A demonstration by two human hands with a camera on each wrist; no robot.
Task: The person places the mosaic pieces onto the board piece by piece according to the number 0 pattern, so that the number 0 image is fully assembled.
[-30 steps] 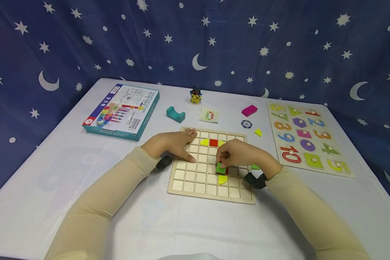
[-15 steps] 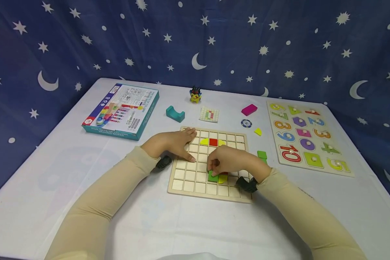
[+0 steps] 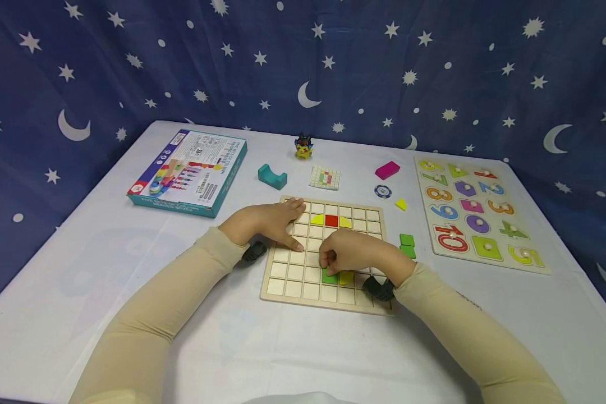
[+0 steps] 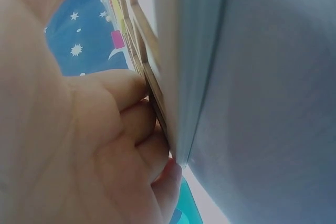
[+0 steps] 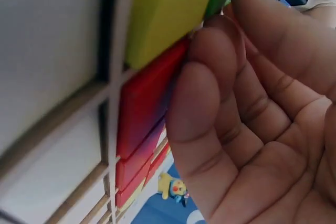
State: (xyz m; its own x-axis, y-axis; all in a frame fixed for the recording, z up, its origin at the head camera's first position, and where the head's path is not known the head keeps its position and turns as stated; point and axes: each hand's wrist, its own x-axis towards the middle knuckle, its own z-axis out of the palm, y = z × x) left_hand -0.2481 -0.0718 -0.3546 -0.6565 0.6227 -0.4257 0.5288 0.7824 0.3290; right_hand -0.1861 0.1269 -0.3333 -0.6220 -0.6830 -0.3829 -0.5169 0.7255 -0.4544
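A wooden grid board (image 3: 328, 306) lies in front of me. My left hand (image 3: 272, 221) rests with spread fingers on its left side, fingertips at the frame in the left wrist view. Between thumb and fingers, my right hand (image 3: 350, 249) holds a green square tile (image 3: 329, 277) at a cell in the board's lower middle. Right of that tile sits a yellow rounded piece (image 3: 346, 278). The right wrist view shows several red tiles (image 5: 149, 98) in a row past the yellow piece, partly behind my fingers. Another red tile (image 3: 331, 221) lies between two yellow pieces in an upper row.
Two green tiles (image 3: 407, 240) lie right of the board. Behind it are a teal arch block (image 3: 272, 178), pattern card (image 3: 325, 178), small figurine (image 3: 303, 147), magenta block (image 3: 387, 170), poker chip (image 3: 382, 192) and yellow piece (image 3: 401, 204). A box (image 3: 192, 171) stands left, a number puzzle (image 3: 439, 256) right.
My right hand has moved left and toward me with the green tile, from above the red area down to the cell beside the yellow piece. The left hand has stayed put.
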